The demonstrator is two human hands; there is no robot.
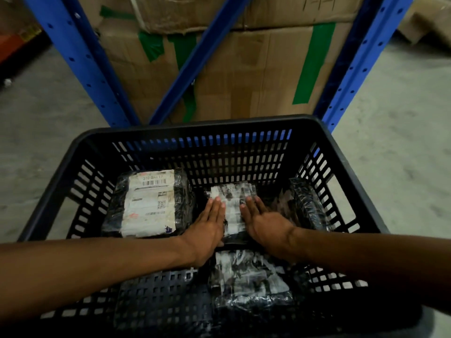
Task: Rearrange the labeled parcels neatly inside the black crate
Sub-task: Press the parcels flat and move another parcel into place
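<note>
The black slotted crate (200,129) holds several black plastic-wrapped parcels. A large one with a white label (149,203) lies flat at the left. A smaller labelled parcel (233,203) lies in the middle, blurred. My left hand (207,228) rests flat on its left side and my right hand (264,222) flat on its right side, fingers straight and pointing away from me. Another wrapped parcel (249,276) lies nearer me between my forearms. A parcel (306,203) leans against the right wall.
The crate stands on a grey concrete floor (36,123). Right behind it rise blue rack uprights (80,59) with a diagonal brace, and stacked cardboard boxes (244,69) with green tape. More cardboard lies at the far right.
</note>
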